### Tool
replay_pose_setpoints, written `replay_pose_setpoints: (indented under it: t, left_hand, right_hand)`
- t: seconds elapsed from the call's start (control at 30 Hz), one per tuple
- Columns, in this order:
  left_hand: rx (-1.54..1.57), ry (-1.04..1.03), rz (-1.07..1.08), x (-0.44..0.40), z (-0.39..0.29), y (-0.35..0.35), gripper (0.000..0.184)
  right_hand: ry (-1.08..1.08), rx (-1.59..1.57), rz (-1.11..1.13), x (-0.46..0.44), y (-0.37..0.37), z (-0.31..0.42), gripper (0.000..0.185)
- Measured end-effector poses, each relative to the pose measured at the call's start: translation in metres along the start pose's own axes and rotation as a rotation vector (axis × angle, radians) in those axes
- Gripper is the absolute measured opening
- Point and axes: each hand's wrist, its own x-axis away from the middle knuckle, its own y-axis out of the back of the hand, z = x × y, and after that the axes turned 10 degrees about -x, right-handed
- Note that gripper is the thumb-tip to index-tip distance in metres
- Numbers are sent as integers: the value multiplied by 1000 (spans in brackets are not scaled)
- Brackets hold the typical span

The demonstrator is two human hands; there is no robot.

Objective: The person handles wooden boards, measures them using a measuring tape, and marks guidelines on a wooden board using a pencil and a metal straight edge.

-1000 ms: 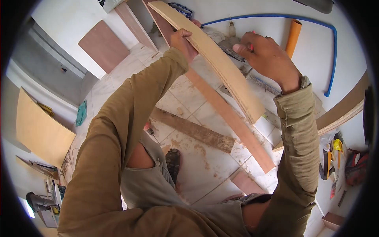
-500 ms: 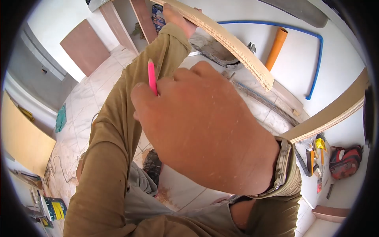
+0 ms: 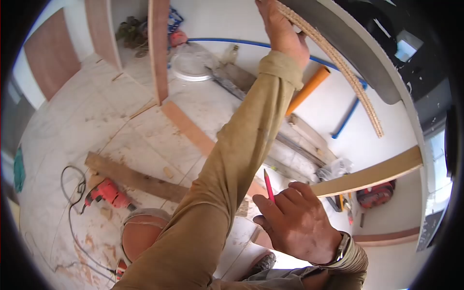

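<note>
At the top, my left hand (image 3: 286, 36) is closed on a long strip of plywood (image 3: 338, 60), whose layered edge faces me. The strip slopes down to the right, raised beside the wall. Lower down, my right hand (image 3: 302, 222) holds a pink pencil (image 3: 268, 185), its tip pointing up. A wristwatch (image 3: 343, 247) sits on that wrist. Just past the right hand, a second pale board (image 3: 372, 174) runs out toward the right; the hand hides where its near end lies. My left fingertips are partly hidden behind the strip.
A red power drill (image 3: 110, 193) with a black cord lies on the dusty tiled floor near a wooden plank (image 3: 140, 180). Upright panels (image 3: 158, 53) stand at the back. An orange pipe (image 3: 309, 89), a blue pipe (image 3: 345, 118) and a red bag (image 3: 377, 194) are by the wall.
My view has shifted left and down. In it, my left hand and the plywood strip sit farther right and higher. My right hand with the pencil appears lower and farther from the camera.
</note>
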Motion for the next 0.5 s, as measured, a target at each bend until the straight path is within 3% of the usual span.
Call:
replay_pose_setpoints:
  t: [0.1,0.23,0.33,0.5]
  left_hand:
    - [30,27,41,10,-17,-12,78]
    - [50,-28,111,8,-26,-8,77]
    - [87,-92,265,5,-29,1,71]
    - [-42,-21,39,8,-25,-15,64]
  right_hand:
    - [-156,-20,55,7,-9,-11,28]
    - [-554,-58,144,46,-25,-32,13]
    - [-735,15,207,75,-28,-53,15]
    - [-984,-158,293,91,-36,-76,23]
